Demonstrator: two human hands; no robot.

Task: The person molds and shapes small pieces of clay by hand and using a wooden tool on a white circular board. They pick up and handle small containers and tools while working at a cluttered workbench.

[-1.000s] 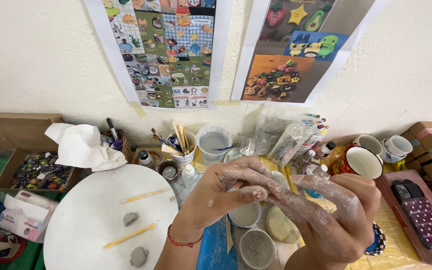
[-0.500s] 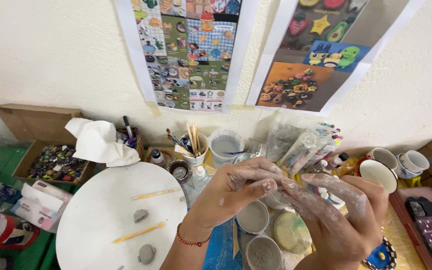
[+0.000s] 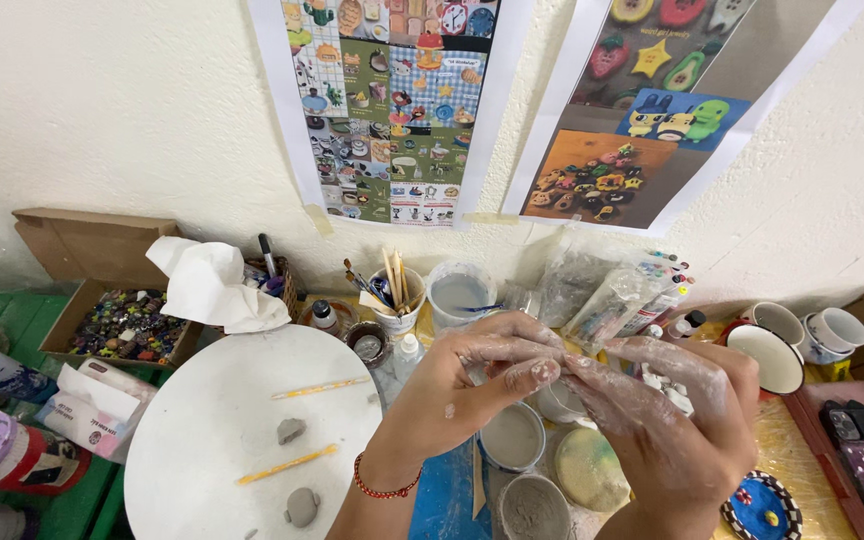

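My left hand (image 3: 472,385), smeared with pale clay and wearing a red bead bracelet, meets my right hand (image 3: 667,415) above a cluster of small cups. The fingertips of both hands pinch together around small whitish bits of clay (image 3: 667,385) lying in my right palm. On the white round board (image 3: 222,440) to the left lie small grey clay lumps (image 3: 291,430) and two thin wooden sticks (image 3: 320,388).
A cup of milky water (image 3: 460,293) and a cup of brushes (image 3: 393,295) stand at the back. A cardboard box of small coloured pieces (image 3: 124,325) sits far left, with crumpled tissue (image 3: 214,283). White mugs (image 3: 837,330) stand at right. Posters hang on the wall.
The view has tilted up and left, showing more wall. My hands stay pressed together, fingers shifting slightly around the clay bits.
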